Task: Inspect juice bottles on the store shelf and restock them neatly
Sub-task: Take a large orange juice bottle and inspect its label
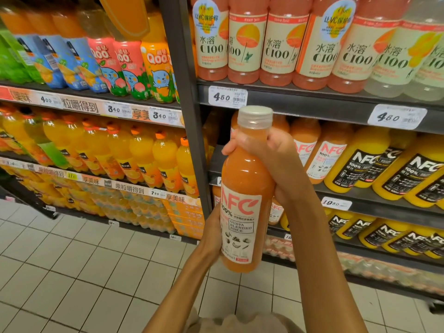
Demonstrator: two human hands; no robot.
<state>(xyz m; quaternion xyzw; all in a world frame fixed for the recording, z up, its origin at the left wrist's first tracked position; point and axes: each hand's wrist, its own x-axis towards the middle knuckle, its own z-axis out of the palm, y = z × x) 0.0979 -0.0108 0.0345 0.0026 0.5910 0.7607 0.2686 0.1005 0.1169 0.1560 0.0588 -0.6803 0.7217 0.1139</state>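
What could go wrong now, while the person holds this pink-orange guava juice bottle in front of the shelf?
The pink-orange plastic guava juice bottle hangs over the tiled floor; the left hand only cups its side, so a slip of the right hand might drop it. Returning it, it may knock the matching pink NFC bottles.

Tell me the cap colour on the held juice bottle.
Translucent whitish cap on the juice bottle; head view.
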